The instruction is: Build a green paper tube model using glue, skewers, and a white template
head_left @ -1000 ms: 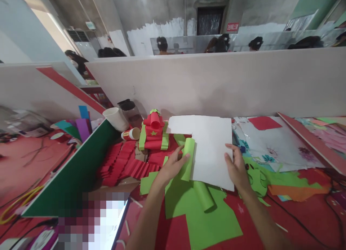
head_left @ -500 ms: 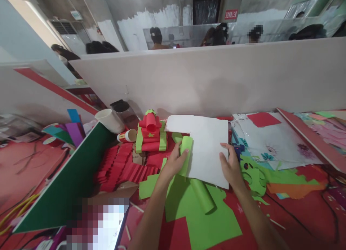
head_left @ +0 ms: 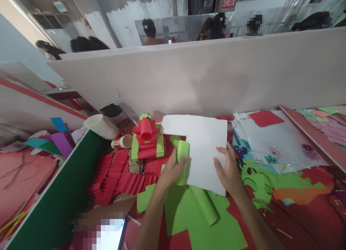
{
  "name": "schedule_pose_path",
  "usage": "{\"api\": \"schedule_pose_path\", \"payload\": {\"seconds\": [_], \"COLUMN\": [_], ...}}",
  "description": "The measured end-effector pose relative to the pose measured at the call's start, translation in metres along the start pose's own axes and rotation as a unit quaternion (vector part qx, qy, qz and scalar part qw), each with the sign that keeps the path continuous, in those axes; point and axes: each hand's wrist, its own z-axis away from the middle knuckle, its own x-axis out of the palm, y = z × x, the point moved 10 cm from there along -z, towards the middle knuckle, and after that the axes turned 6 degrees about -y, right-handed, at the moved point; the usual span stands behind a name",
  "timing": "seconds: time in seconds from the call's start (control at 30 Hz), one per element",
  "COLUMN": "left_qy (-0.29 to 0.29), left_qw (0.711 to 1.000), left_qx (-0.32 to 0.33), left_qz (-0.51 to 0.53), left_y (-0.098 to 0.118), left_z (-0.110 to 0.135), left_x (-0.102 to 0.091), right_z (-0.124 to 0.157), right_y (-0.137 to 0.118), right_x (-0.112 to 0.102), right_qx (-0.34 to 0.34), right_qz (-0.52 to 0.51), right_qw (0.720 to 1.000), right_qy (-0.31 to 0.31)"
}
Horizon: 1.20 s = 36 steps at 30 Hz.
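Left hand pinches a folded green strip, thumb on top, at about eight o'clock on the white sheet. Across from it, near four o'clock, the right hand has thumb and fingers spread wide over the sheet's edge; whether the fingertips press down, I cannot tell. From the sheet's middle, a green paper roll lies at six o'clock over flat green paper, a red-and-green paper model stands between nine and ten, and a blue tool shows at three.
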Motion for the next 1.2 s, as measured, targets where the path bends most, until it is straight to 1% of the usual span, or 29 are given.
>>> {"api": "schedule_pose_path", "payload": {"seconds": [0.17,0.27,0.37,0.5,0.6,0.67,0.73,0.77,0.83,0.97,1.07,1.2], "left_qy": [0.003,-0.002,0.003,0.002,0.003,-0.007,-0.015,-0.009,0.024,0.041,0.048,0.045], "left_qw": [1.0,1.0,1.0,1.0,0.999,0.999,0.997,0.996,0.993,0.991,0.99,0.989], "left_qx": [0.007,0.008,0.001,-0.024,-0.034,-0.048,-0.07,-0.083,-0.1,-0.11,-0.115,-0.118], "left_qz": [-0.007,0.001,0.01,0.017,0.01,0.004,-0.014,-0.026,-0.051,-0.06,-0.067,-0.082], "left_y": [0.007,0.009,0.007,0.003,0.004,0.004,0.0,-0.004,-0.011,-0.024,-0.027,-0.03], "left_z": [-0.001,-0.001,-0.002,-0.004,-0.003,-0.002,0.001,0.002,0.007,0.014,0.018,0.019], "left_x": [0.0,0.002,0.003,0.002,0.0,-0.001,-0.005,-0.01,-0.024,-0.042,-0.048,-0.049], "right_z": [-0.001,0.001,0.002,0.0,-0.001,-0.001,0.001,0.002,0.003,0.004,0.002,-0.004], "right_y": [0.005,0.008,0.01,0.007,0.004,0.001,-0.001,-0.002,-0.004,-0.006,-0.008,-0.006], "right_x": [-0.008,-0.01,-0.008,-0.005,-0.004,-0.004,-0.006,-0.007,-0.012,-0.019,-0.021,-0.021], "right_qx": [0.001,-0.001,0.006,0.0,-0.006,-0.003,0.005,0.009,0.018,0.026,0.017,0.015], "right_qz": [-0.025,-0.028,-0.024,0.006,0.027,0.029,0.021,0.013,-0.011,-0.066,-0.066,0.001], "right_qw": [0.999,0.999,0.999,0.999,1.0,1.0,1.0,1.0,1.0,0.997,0.997,0.991], "right_qy": [0.034,0.044,0.04,0.031,0.015,0.002,-0.007,-0.009,-0.008,-0.01,-0.039,-0.129]}}
